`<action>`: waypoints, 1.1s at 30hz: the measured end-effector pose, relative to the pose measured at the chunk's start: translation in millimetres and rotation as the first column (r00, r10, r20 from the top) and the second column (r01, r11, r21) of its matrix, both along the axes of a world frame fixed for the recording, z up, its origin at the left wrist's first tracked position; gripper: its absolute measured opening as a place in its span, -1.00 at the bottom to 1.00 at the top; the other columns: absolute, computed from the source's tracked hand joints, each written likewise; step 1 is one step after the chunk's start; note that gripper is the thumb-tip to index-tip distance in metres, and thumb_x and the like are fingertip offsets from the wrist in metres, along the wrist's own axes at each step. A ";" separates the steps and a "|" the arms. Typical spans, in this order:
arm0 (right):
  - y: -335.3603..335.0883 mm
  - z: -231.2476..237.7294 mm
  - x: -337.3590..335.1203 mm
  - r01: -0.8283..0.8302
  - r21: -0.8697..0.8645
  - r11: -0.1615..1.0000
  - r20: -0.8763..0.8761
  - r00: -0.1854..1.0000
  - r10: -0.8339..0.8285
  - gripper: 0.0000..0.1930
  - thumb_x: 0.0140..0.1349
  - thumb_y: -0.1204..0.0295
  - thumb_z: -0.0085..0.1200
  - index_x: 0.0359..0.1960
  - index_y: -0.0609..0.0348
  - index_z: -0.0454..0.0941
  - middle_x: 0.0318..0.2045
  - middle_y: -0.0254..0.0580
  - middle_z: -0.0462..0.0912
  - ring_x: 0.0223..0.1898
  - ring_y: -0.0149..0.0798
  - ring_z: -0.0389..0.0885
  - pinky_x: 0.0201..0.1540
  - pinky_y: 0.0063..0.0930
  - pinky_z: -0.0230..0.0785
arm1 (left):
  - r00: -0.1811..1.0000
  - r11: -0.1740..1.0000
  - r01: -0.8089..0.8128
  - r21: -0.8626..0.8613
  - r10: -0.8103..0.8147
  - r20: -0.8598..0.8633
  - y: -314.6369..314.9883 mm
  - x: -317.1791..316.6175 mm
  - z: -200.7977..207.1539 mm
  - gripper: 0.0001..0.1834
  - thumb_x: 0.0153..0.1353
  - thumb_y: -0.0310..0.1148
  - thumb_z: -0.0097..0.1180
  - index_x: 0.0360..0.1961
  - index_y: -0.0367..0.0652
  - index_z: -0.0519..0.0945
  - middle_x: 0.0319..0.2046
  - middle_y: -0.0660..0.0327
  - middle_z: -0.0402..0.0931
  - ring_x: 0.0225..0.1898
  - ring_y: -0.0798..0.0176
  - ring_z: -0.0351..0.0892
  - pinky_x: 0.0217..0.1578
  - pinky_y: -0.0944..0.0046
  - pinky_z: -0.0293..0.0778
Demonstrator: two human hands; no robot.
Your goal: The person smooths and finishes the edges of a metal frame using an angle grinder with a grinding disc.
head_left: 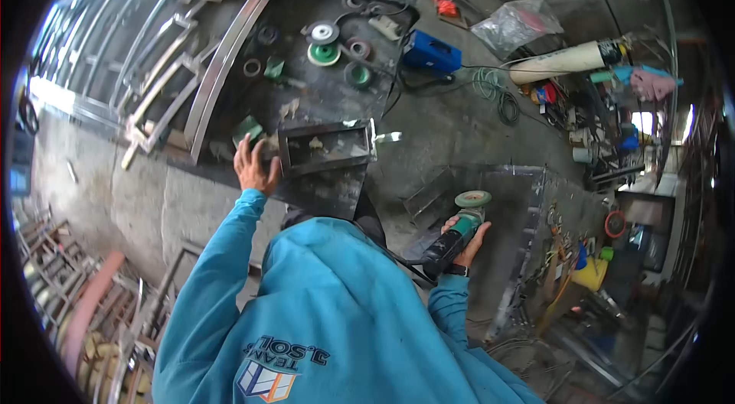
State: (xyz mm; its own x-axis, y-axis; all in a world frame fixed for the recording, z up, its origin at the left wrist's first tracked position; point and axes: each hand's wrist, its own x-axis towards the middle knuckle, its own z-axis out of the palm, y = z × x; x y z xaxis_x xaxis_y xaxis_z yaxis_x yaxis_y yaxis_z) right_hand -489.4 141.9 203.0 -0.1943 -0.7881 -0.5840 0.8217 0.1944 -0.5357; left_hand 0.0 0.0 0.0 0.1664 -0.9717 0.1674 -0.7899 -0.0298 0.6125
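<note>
Right hand [472, 246] gripping the grinder [453, 239], left hand [256, 168] open, I could snag the cord [406, 260], apparently brushing my shirt [329, 289], by turning

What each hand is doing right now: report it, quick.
Left hand: open, fingers spread, holding nothing visible, beside the rectangular metal frame.
Right hand: closed around the green and black angle grinder.

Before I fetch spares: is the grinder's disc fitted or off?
Fitted: the round disc sits at the head of the green grinder in the right hand.
</note>
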 end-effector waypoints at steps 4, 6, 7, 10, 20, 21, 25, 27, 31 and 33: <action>-0.7 -11.5 8.8 0.014 0.049 0.999 0.088 0.996 -0.018 -0.05 0.16 -0.52 0.01 -0.03 0.32 0.45 -0.17 -0.06 0.55 -0.19 -0.12 0.57 -0.08 -0.23 0.54 | 0.991 0.993 -0.107 0.056 0.111 -0.074 15.4 -24.5 -4.7 -0.27 0.27 0.09 0.22 0.39 0.04 0.39 0.57 0.07 0.03 0.59 -0.16 -0.11 0.52 -0.18 -0.17; -7.1 -9.8 0.0 -0.053 0.040 0.998 0.123 0.991 0.048 -0.07 0.16 -0.50 0.05 -0.03 0.31 0.44 -0.19 -0.09 0.53 -0.16 -0.14 0.56 -0.04 -0.23 0.54 | 0.970 0.975 -0.219 0.038 0.222 -0.102 3.6 -44.9 -8.9 -0.26 0.25 0.12 0.23 0.39 0.08 0.40 0.57 0.10 0.02 0.60 -0.14 -0.14 0.53 -0.18 -0.21; -11.9 -8.0 0.7 -0.070 0.071 0.995 0.109 0.992 0.062 -0.07 0.16 -0.50 0.05 -0.03 0.31 0.44 -0.19 -0.09 0.53 -0.16 -0.14 0.56 -0.04 -0.23 0.54 | 0.961 0.965 -0.263 0.023 0.264 -0.079 -0.9 -48.6 -11.1 -0.29 0.27 0.12 0.22 0.38 0.10 0.42 0.56 0.09 0.04 0.60 -0.15 -0.12 0.53 -0.16 -0.20; -31.3 10.3 20.3 -0.001 0.034 0.999 0.323 0.946 -0.010 -0.17 0.21 -0.32 0.19 0.02 0.34 0.41 -0.16 -0.06 0.52 -0.08 -0.11 0.54 0.08 -0.14 0.51 | 0.951 0.950 -0.307 0.050 0.309 -0.032 -1.3 -53.9 -14.0 -0.31 0.26 0.14 0.19 0.36 0.13 0.44 0.57 0.11 0.03 0.60 -0.13 -0.14 0.54 -0.18 -0.27; -108.3 21.0 3.9 -0.247 0.258 0.934 -0.115 0.952 0.284 -0.35 0.29 -0.07 0.18 0.04 0.37 0.41 -0.13 -0.02 0.54 -0.11 -0.05 0.56 -0.02 -0.08 0.53 | 0.849 0.849 -0.527 -0.022 0.526 -0.053 2.0 -57.3 -26.9 -0.35 0.19 0.23 0.20 0.23 0.19 0.55 0.52 0.03 0.11 0.56 -0.14 0.01 0.50 -0.33 -0.24; -117.5 21.8 5.7 -0.272 0.306 0.912 -0.150 0.932 0.329 -0.34 0.33 -0.10 0.17 0.03 0.36 0.42 -0.14 -0.01 0.57 -0.14 -0.03 0.61 -0.08 -0.09 0.58 | 0.848 0.849 -0.528 -0.032 0.526 -0.061 0.8 -56.9 -26.1 -0.35 0.15 0.22 0.25 0.21 0.18 0.56 0.51 -0.01 0.12 0.53 -0.15 0.07 0.50 -0.32 -0.21; -147.6 1.6 9.7 -0.275 0.542 0.794 -0.265 0.841 0.472 -0.36 0.38 -0.17 0.13 0.01 0.29 0.47 -0.26 -0.01 0.67 -0.34 -0.03 0.73 -0.30 -0.14 0.68 | 0.846 0.844 -0.533 -0.059 0.530 -0.062 -3.3 -51.8 -29.1 -0.34 0.10 0.26 0.30 0.17 0.22 0.58 0.51 0.02 0.09 0.51 -0.12 0.12 0.50 -0.29 -0.16; -153.2 -16.0 2.7 -0.361 0.585 0.727 -0.326 0.716 0.617 -0.41 0.36 -0.05 0.23 0.06 0.26 0.43 -0.30 -0.03 0.67 -0.42 -0.07 0.72 -0.39 -0.19 0.66 | 0.852 0.848 -0.524 -0.081 0.520 -0.064 -3.2 -53.1 -33.0 -0.33 0.10 0.29 0.29 0.17 0.24 0.58 0.50 0.01 0.10 0.51 -0.12 0.13 0.51 -0.27 -0.15; -179.0 -16.4 38.1 -0.443 0.644 0.624 -0.513 0.356 0.781 -0.48 0.30 0.20 0.37 0.10 0.23 0.39 -0.28 0.02 0.69 -0.44 -0.16 0.72 -0.41 -0.24 0.67 | 0.849 0.838 -0.521 -0.160 0.528 0.002 -5.1 -51.0 -39.2 -0.39 0.11 0.22 0.31 0.15 0.24 0.62 0.46 -0.04 0.19 0.47 -0.18 0.19 0.46 -0.15 0.00; -186.1 -19.9 41.5 -0.475 0.643 0.601 -0.646 0.086 0.758 -0.29 0.15 0.20 0.51 0.19 0.26 0.36 -0.22 -0.03 0.67 -0.30 -0.23 0.72 -0.26 -0.30 0.65 | 0.850 0.839 -0.517 -0.168 0.527 0.013 -4.9 -49.6 -43.7 -0.40 0.13 0.23 0.29 0.16 0.27 0.62 0.46 -0.05 0.19 0.47 -0.17 0.19 0.46 -0.15 0.02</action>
State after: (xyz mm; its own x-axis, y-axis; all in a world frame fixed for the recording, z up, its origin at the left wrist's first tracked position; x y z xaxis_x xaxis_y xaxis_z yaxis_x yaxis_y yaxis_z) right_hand -447.9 -44.2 183.1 -0.1540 -0.7681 -0.6215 -0.4908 0.6054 -0.6266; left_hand -49.6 -4.9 -43.7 0.6275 -0.7048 0.3308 -0.7170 -0.3576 0.5984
